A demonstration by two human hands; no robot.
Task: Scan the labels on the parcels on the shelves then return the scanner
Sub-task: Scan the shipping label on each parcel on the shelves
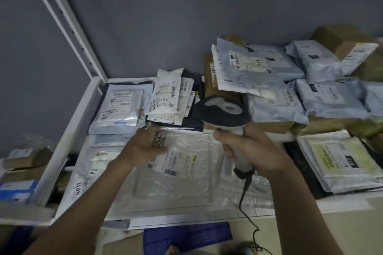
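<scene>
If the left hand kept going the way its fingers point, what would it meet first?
Probably the label on the clear plastic parcel: the left hand lies open just over it, fingers pointing right toward the scanner. Whether they touch is unclear.

A clear plastic parcel at the shelf's front left [83,182] bears "4011" in large black digits. A small white padded mailer [165,95] reads "955-5505" along its edge. A pale grey flat mailer with a yellowish label [339,161] shows "010" on a black tag.
</scene>
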